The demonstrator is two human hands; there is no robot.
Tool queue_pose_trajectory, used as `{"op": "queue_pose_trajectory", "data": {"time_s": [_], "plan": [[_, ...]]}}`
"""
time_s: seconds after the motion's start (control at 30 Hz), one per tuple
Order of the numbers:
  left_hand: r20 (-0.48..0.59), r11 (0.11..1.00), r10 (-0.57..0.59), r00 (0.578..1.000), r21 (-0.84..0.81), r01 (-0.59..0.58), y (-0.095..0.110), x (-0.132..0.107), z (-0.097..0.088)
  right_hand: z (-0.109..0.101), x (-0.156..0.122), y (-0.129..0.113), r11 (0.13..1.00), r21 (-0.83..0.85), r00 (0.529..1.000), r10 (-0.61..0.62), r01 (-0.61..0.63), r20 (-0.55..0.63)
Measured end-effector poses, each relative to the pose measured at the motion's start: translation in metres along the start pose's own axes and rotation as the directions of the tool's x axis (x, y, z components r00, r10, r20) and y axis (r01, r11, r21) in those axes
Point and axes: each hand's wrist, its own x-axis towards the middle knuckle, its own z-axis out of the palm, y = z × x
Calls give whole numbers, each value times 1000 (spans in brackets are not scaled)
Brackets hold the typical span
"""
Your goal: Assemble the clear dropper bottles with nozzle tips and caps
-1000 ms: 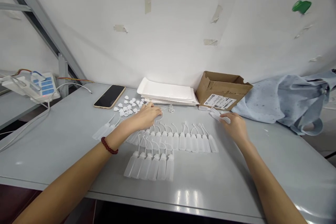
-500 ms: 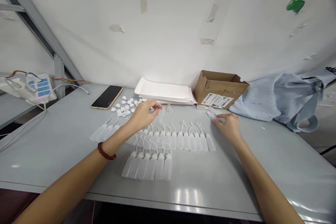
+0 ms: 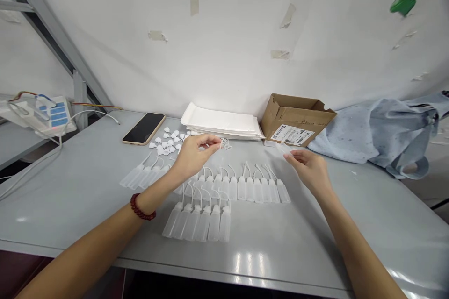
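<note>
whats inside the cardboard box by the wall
Only the brown inner wall and open flaps of the cardboard box show. Its front wall, with the white label, hides the bottom, so any contents cannot be seen.

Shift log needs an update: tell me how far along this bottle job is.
Looks done: rows of tipped squeeze bottles lie on the table. In hand: the left hand pinches a thin white tip; the right hand holds one clear bottle. Left: a pile of loose white caps beside the phone.
</note>
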Motion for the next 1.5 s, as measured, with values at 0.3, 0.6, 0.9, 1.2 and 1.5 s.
{"op": "queue_pose_trajectory", "data": {"time_s": [0.3, 0.6, 0.9, 1.2, 1.5], "plan": [[65, 986, -115, 991, -117, 122, 15, -8, 3, 7, -32, -40, 846, 515, 957, -20, -139, 291], [125, 994, -36, 992, -98, 49, 16, -11, 4, 17, -51, -53, 787, 587, 874, -136, -191, 467], [297, 988, -37, 954, -131, 79, 15, -17, 9, 25, -60, -58, 743, 634, 838, -194, -214, 510], [320, 976, -42, 946, -191, 108, 17, -20, 13, 25, -63, -62, 744, 634, 847, -185, -211, 499], [280, 980, -5, 960, -191, 61, 16, -21, 14, 25, -65, -62, 766, 621, 856, -201, -166, 476]]}}
